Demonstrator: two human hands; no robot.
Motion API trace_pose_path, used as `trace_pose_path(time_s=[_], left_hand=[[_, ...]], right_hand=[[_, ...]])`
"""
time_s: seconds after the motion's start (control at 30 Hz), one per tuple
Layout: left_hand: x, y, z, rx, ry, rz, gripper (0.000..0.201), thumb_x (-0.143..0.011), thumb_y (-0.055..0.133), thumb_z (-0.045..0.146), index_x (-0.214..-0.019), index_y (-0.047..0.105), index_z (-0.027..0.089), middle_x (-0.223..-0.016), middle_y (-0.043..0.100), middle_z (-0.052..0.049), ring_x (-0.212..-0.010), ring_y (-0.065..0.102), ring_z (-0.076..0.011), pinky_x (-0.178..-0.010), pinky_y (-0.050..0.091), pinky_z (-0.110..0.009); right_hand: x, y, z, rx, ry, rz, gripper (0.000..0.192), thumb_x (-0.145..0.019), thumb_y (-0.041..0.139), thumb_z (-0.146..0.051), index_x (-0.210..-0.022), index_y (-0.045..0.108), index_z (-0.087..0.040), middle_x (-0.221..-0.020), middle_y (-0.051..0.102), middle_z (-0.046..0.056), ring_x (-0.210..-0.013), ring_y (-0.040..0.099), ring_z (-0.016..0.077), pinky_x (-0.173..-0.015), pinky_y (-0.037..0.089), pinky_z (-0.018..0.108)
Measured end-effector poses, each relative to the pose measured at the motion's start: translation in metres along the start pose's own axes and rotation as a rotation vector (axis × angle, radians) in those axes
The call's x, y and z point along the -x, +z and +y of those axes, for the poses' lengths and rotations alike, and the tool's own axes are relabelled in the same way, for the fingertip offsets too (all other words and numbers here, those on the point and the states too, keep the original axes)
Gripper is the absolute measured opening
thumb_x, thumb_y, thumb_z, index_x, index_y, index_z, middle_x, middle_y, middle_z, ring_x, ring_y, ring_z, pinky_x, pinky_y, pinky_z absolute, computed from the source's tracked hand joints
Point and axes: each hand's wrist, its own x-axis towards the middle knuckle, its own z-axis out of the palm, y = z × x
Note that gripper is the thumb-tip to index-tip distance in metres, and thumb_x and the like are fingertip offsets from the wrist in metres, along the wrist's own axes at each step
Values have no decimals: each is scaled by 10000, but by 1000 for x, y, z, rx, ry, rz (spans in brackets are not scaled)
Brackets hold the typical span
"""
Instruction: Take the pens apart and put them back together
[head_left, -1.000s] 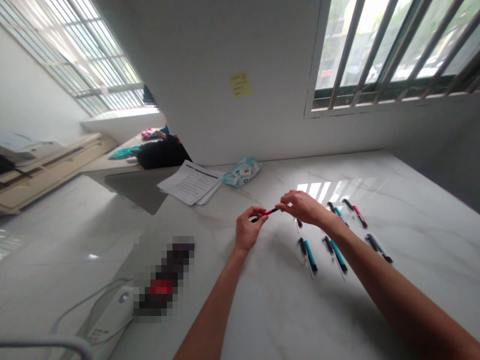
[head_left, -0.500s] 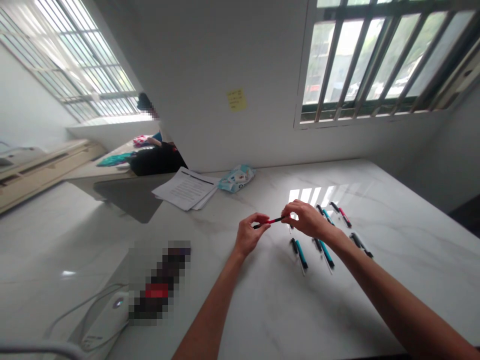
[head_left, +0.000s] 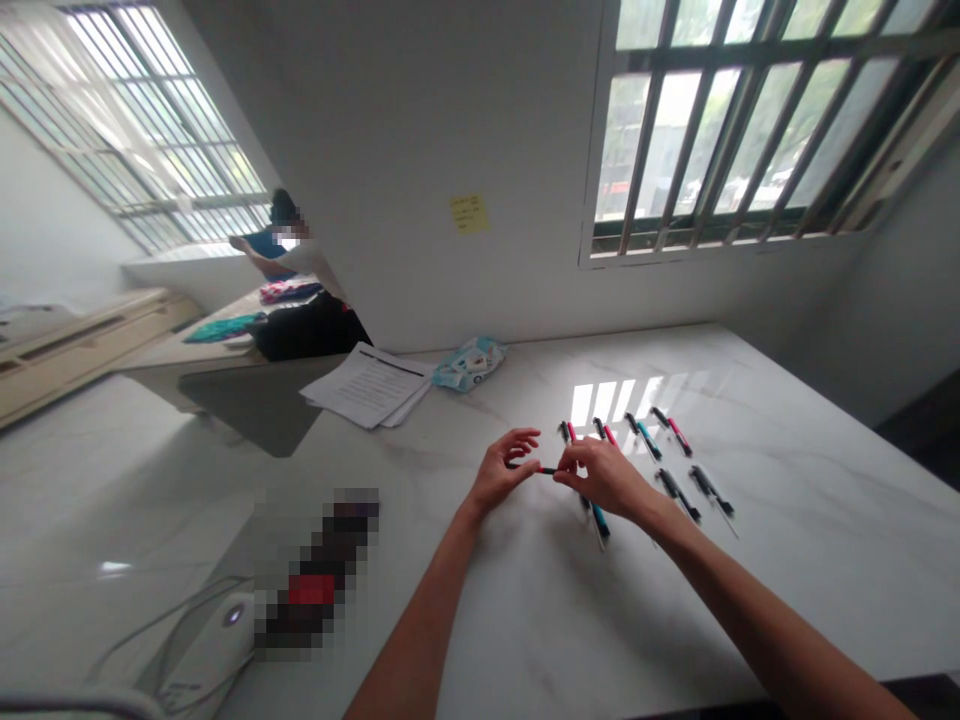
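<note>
We noted the left hand [head_left: 501,478] and right hand [head_left: 604,477] both pinched shut on one small red-black pen [head_left: 545,470], held just above the table [head_left: 787,560], beside the pen rows [head_left: 652,440].

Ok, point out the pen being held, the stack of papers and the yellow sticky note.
pen [head_left: 546,470], head view, on the short stretch showing between the two hands.
stack of papers [head_left: 367,385], head view, middle of the top sheet.
yellow sticky note [head_left: 469,214], head view, its centre.

Your pen [head_left: 545,469] is slim, red and black, lying nearly level just above the tabletop, its two ends pinched in your fingertips, a little left of the pens [head_left: 660,455] laid in rows.
</note>
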Motion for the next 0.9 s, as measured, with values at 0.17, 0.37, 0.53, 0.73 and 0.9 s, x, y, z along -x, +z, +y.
trace_pose_path(time_s=[0.17,0.37,0.53,0.73,0.9], left_hand=[[-8,-14,-13,-129,6,405,357,-873,660,363,-1201,684,226,-1270,699,-99,-1110,652,-218,-941,545,-346],[-11,-30,-32,-361,-86,570,238,-881,615,252,-1102,697,217,-1157,731,-85,-954,665,-204,-843,536,-337],[-7,-23,-36,-693,-119,410,181,-882,659,216,-1040,747,224,-1011,742,-72,-943,654,-233,-941,496,-383],[-4,-20,-35,-780,-137,325,191,-923,637,232,-1057,773,221,-1036,755,-79,-982,653,-255,-956,471,-390],[-4,-18,-33,-796,-116,324,192,-936,644,260,-1085,764,244,-1039,752,-67,-952,652,-245,-930,471,-372]], right_hand=[[-14,7,-9,130,142,-19,143,-953,667,-297,-939,753,-184,-920,765,85,-884,707,236,-781,476,313],[-55,35,-33,241,393,-154,276,-936,608,-217,-1122,759,-81,-1101,768,238,-1051,745,319,-850,522,345],[-76,50,-47,240,415,-187,362,-921,652,-263,-1198,753,-53,-1169,754,265,-1105,742,346,-900,547,365],[-81,49,-56,227,415,-191,460,-931,708,-415,-1239,740,-75,-1209,742,265,-1123,738,353,-896,560,370],[-24,25,-85,148,357,-223,328,-920,731,-448,-1057,793,-157,-1064,792,196,-1013,758,323,-828,550,354]])
